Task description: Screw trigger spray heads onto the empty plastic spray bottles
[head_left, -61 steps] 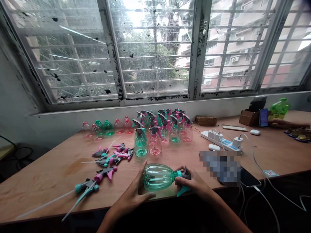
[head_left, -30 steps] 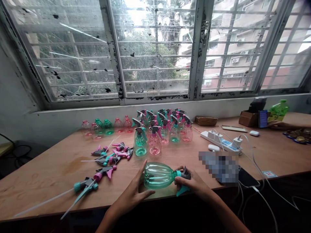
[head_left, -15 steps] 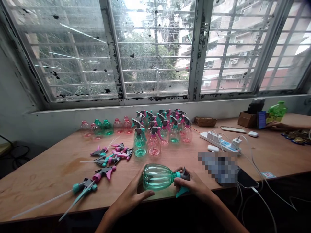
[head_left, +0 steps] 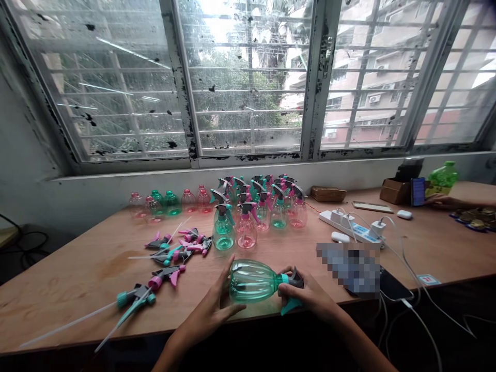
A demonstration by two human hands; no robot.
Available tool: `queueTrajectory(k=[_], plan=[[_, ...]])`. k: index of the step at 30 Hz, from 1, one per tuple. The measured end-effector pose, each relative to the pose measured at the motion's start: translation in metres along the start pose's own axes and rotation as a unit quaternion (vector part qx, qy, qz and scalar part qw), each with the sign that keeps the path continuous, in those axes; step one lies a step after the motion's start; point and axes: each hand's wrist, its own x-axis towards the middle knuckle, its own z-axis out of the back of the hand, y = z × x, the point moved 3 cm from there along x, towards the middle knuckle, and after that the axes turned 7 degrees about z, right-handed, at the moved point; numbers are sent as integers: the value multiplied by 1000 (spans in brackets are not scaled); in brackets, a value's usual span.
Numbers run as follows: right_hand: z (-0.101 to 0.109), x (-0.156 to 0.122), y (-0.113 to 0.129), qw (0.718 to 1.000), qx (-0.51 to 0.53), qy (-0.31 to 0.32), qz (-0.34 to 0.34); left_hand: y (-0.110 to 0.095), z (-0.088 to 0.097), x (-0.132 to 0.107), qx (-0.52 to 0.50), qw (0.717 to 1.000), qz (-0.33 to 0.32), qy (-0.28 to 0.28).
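Note:
A clear green spray bottle lies on its side near the front edge of the wooden table. My left hand cups the bottle's base, fingers curled around it. My right hand is wrapped round the grey and teal trigger head at the bottle's neck. Loose trigger heads with long white tubes lie to the left. Assembled green and pink bottles stand in a group behind.
Capless bottles stand at the back left. A white power strip with trailing cables, a phone and a blurred patch lie to the right. Another person's hand rests at the far right by a cardboard box.
Little has changed: both hands stay on the green bottle, my left fingers shifting slightly on its base, and the view has shifted a little.

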Motion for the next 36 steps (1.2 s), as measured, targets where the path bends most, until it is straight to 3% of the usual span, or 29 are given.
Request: queueTrajectory(k=[6,16,24,28,36], plan=[[-1,0,0,1000,0,1,0,5,4,-3,5,999,43,-18],[1,0,-5,1000,3,-5,5,4,4,0,20,1000,2,-21],[1,0,-7,1000,1,-5,5,13,4,0,-47,998,36,3],[0,1,-4,1000,5,-17,10,11,4,-1,-20,1000,18,-14],[-1,0,-1,1000,4,-19,12,8,-2,0,-60,998,-1,-1]])
